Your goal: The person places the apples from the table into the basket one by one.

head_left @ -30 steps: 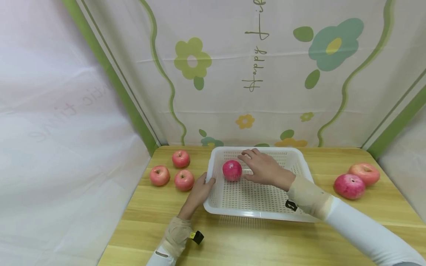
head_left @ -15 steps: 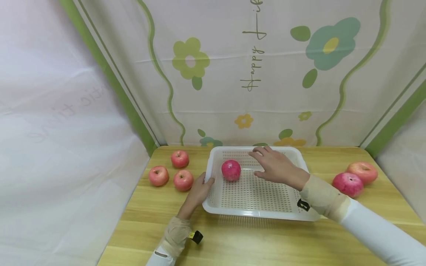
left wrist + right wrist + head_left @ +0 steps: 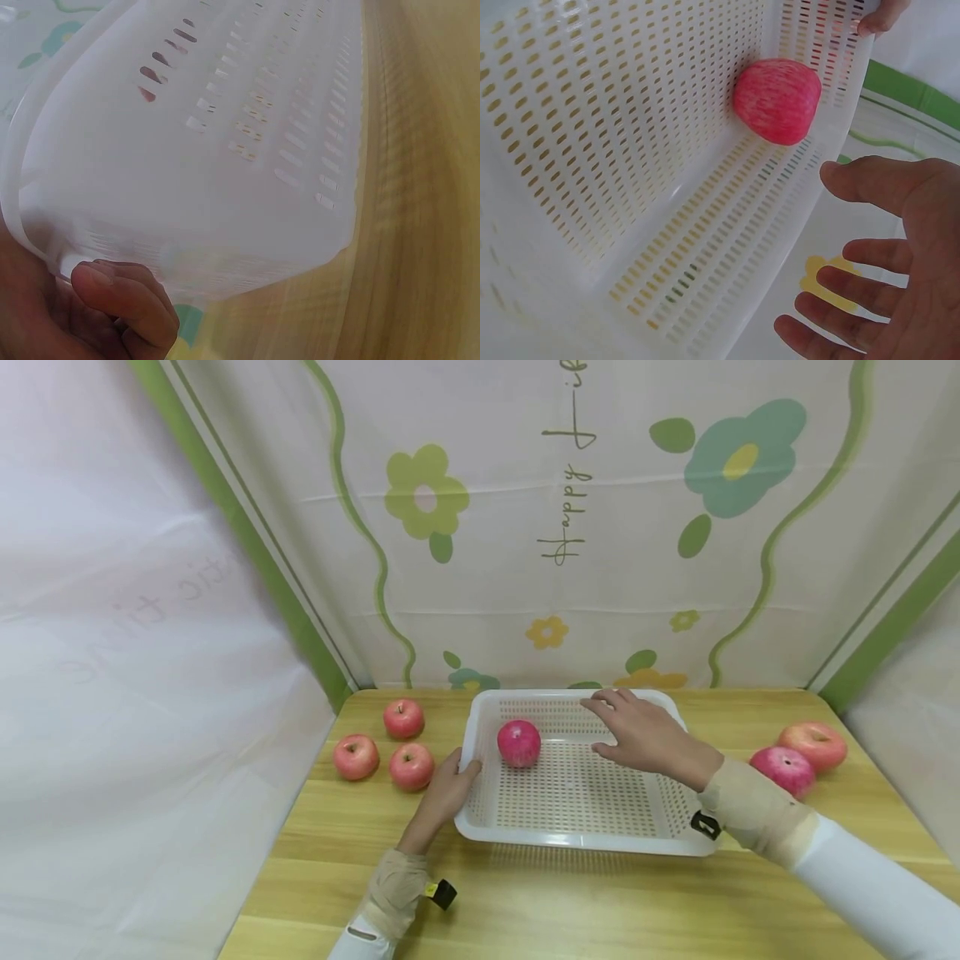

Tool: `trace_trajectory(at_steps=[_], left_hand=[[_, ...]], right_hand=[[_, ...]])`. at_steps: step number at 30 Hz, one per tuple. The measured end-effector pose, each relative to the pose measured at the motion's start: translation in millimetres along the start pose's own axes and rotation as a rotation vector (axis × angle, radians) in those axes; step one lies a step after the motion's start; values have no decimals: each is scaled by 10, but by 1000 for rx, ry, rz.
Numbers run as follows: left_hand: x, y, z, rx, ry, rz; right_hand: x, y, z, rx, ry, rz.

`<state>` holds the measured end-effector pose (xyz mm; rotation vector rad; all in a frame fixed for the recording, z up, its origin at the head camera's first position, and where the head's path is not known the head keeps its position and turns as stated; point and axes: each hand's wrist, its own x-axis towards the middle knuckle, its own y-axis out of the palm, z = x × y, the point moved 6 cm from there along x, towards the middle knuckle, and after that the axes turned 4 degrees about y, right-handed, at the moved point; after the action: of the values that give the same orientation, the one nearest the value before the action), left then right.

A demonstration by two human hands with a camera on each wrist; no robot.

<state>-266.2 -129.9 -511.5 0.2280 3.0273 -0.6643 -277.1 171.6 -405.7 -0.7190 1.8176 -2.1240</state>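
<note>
A white perforated plastic basket (image 3: 570, 842) stands on the table, its left rim pinched by my left hand (image 3: 448, 787). In the left wrist view, that hand's curled fingers (image 3: 124, 296) show just under the rim. One deep-pink apple (image 3: 519, 744) lies inside the basket near its left end, and the right wrist view shows the same apple (image 3: 778, 101) against the far corner. Above the basket's right half, my right hand (image 3: 648, 735) is held with fingers spread and nothing in them.
Several apples lie around: a group of three light-red ones (image 3: 412, 767) left of the basket, and at the right a dark-pink apple (image 3: 783, 770) beside a paler one (image 3: 813, 745). A flower-printed curtain (image 3: 487, 577) hangs behind the wooden table (image 3: 525, 910).
My right hand has moved rightward, away from the apple in the basket. My left hand stays on the rim, and the basket has not visibly shifted on the table.
</note>
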Motion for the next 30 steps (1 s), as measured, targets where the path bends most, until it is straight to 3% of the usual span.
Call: trace_trajectory(at_steps=[30], left_hand=[[-4, 2, 4, -16, 3, 7]], right_hand=[[-390, -70, -637, 0, 143, 57]])
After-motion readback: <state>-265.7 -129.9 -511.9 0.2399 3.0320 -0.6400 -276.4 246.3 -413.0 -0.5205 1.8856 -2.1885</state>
